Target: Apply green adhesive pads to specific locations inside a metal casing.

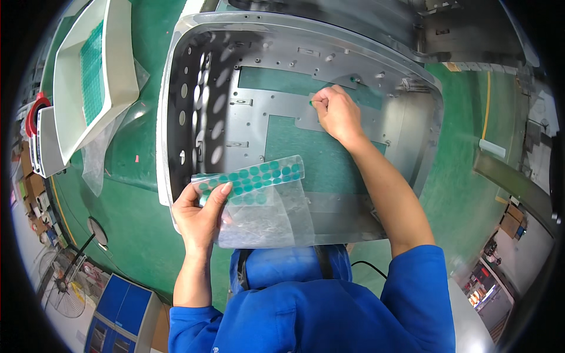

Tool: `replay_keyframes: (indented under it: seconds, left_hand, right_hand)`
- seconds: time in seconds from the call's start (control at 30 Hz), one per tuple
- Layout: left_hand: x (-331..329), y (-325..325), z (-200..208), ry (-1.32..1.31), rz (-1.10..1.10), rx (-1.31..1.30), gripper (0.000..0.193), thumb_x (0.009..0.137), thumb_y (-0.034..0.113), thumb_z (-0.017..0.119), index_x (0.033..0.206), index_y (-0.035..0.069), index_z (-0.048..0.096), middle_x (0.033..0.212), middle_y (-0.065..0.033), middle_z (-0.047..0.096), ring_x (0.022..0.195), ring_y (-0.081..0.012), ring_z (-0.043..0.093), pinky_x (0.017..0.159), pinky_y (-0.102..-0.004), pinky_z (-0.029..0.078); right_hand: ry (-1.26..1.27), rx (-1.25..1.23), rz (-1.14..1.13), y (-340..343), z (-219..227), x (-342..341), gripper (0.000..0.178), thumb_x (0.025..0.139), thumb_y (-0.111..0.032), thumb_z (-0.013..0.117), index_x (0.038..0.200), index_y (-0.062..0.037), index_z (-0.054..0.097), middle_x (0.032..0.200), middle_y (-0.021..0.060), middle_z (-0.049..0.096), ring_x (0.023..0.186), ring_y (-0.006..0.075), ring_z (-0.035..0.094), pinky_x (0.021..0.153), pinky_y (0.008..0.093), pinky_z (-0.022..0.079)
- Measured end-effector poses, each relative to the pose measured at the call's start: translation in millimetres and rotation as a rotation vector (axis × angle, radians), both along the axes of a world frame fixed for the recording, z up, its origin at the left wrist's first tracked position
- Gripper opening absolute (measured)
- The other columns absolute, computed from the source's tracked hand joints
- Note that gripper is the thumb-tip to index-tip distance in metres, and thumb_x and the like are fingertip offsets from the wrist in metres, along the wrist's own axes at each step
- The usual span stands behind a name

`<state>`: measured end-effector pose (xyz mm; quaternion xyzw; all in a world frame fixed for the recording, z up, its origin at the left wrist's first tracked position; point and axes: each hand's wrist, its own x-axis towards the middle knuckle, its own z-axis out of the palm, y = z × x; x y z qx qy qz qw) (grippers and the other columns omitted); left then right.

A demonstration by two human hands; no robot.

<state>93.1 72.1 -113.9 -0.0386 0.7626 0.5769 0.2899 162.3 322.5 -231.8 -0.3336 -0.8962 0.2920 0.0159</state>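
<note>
So left grip [198, 217] pinched the green-dot sheet [259, 177] over the metal housing [282, 103], presumably for reach, while right grip [338, 113], fingertips together, apparently held a green dot [311, 103].

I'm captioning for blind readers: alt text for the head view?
A person in blue holds a sheet of green dots in the left hand and what looks like one dot in the right hand, over a metal casing. A white bin is at left.

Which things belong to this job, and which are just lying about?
In use:
sheet of green dots, in the left hand
green dot, at the right hand
open metal casing

Apparently just lying about:
fan
blue cabinet
</note>
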Motion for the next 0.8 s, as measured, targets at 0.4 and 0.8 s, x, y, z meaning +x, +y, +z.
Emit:
replay_keyframes:
  seconds: [0.4, 0.8]
  left_hand:
    - [0, -3, -2, 0.016, -0.026, -0.026, 0.016, 0.071, 0.009, 0.069, 0.076, -0.001, 0.058, 0.057, -0.0027, 0.055, 0.037, -0.0057, 0.045, 0.034, -0.0177, 0.03]
    - [0, -3, -1, 0.016, 0.011, 0.057, 0.015, 0.071, 0.007, 0.069, 0.077, -0.001, 0.058, 0.061, -0.0031, 0.057, 0.04, -0.0059, 0.046, 0.036, -0.0186, 0.034]
  right_hand:
    - [0.026, -0.056, -0.045, 1, 0, 0, 0.006, 0.071, -0.012, 0.061, 0.075, -0.0086, 0.06, 0.071, 0.0022, 0.054, 0.06, 0.0154, 0.054, 0.057, 0.0292, 0.043]
    - [-0.281, -0.229, -0.106, 26, 14, -23, 0.033, 0.058, -0.02, 0.074, 0.085, -0.0116, 0.055, 0.075, 0.0029, 0.057, 0.069, 0.0205, 0.056, 0.061, 0.0328, 0.044]
